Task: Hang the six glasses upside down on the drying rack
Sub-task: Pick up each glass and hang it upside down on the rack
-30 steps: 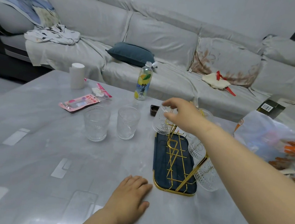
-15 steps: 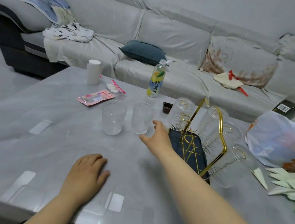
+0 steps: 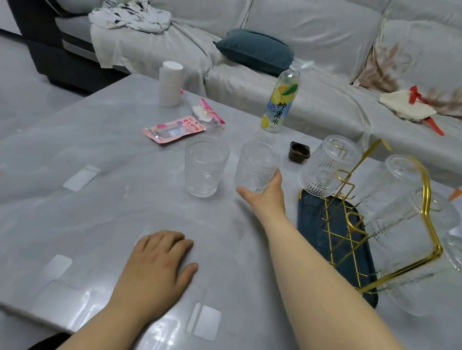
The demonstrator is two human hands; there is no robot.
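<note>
6 glasses total: 2 upright on the surface (image 3: pixel 58 159), 4 hung upside down on the gold wire rack (image 3: pixel 427 220) w/ dark tray. All clear, ribbed/embossed. Right hand (image 3: pixel 264 197) reaches to the nearer upright glass (image 3: pixel 257 164), fingers spread wide around its base, touching it; not lifted. Other upright glass (image 3: pixel 205 165) just beside, to its left. Left hand (image 3: pixel 157 269) flat on surface, fingers loosely spread, holding nothing.

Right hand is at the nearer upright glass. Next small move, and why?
Probably close the right hand around the ribbed clear glass it is touching and lift it. That glass and its twin stand upright on the grey table, while the gold wire drying rack already holds inverted glasses.
</note>
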